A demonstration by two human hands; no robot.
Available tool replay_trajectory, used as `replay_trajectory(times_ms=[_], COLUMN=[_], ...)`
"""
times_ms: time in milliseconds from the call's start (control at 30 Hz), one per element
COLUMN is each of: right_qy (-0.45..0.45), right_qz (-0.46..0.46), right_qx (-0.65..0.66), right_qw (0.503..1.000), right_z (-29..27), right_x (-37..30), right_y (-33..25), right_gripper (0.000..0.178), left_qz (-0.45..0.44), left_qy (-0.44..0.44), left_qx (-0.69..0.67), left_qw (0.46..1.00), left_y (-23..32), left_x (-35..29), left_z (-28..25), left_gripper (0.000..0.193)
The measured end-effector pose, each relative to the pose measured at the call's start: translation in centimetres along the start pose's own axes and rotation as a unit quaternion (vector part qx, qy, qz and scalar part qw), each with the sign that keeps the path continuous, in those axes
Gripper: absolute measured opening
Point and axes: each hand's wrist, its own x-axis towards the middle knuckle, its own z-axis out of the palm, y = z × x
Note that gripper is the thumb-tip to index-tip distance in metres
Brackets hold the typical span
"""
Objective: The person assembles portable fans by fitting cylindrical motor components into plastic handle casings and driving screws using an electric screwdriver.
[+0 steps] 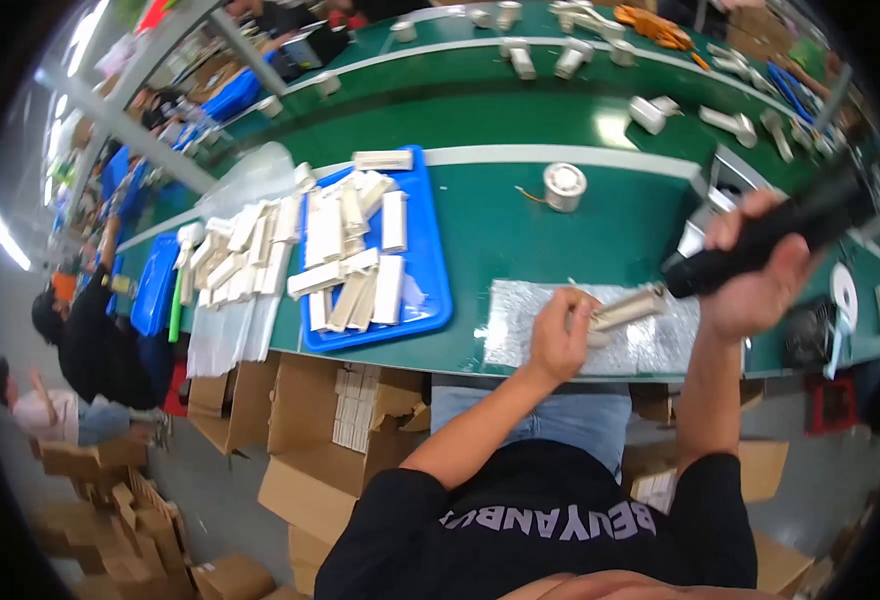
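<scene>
My left hand is closed around a cream plastic handle-shaped housing, holding it low over a sheet of bubble wrap at the table's near edge. In my right hand is a black power screwdriver, gripped by its body and tilted. Its tip meets or nearly meets the right end of the housing; contact cannot be made out. Beyond the hands stands a round white fan head with a short wire at its left.
A blue tray piled with white housings lies left of my hands, beside more housings on plastic film. Assembled white units and orange gloves are farther back. A white tape roll is at right. Open cartons stand below.
</scene>
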Motion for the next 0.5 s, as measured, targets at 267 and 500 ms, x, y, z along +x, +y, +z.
replay_trajectory(times_ms=[267,500], right_qy=[-0.068,-0.051], right_qz=[-0.039,-0.288], right_qx=[-0.130,-0.201], right_qw=[0.988,0.935], right_z=[-5.5,-5.0], right_x=[6.7,10.6], right_y=[-4.6,-0.3], right_gripper=[0.054,0.055], left_qz=[-0.032,-0.022], left_qy=[0.015,-0.005], left_qx=[-0.027,-0.070], left_qw=[0.999,0.997], left_y=[0.0,-0.2], left_x=[0.6,0.8], left_z=[-0.2,-0.3], left_gripper=[0.013,0.014])
